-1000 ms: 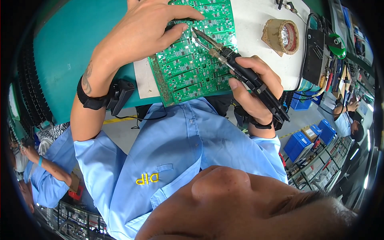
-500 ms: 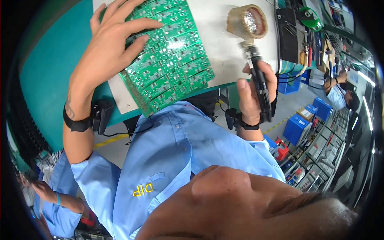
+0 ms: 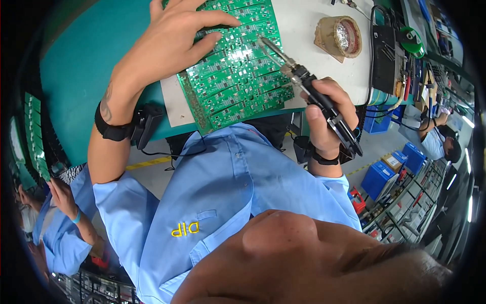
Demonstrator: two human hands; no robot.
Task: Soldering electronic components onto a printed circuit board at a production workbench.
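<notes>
A green circuit board panel [image 3: 243,81], full of small parts, lies at the near edge of the bench. My left hand [image 3: 177,40] rests on its upper left part with fingers spread, the thumb and index finger touching the surface. In my right hand [image 3: 331,111] is a black soldering iron [image 3: 319,93] with a long metal tip and a thin metal piece alongside it. The iron slants up and left, its tip over the right part of the panel. Whether the tip touches the board I cannot tell.
Right of the panel stands a tan round pot [image 3: 326,38] with a shiny silver inside. Further right are a black tool holder [image 3: 385,50], a green spool [image 3: 411,43] and cables. Blue bins [image 3: 377,175] stand on the floor. A co-worker's hand [image 3: 63,197] holds a green board at far left.
My right hand has brought the soldering iron from beside the pot to over the panel, its tip now pointing up-left. My left hand stays on the panel. The whole view has shifted slightly.
</notes>
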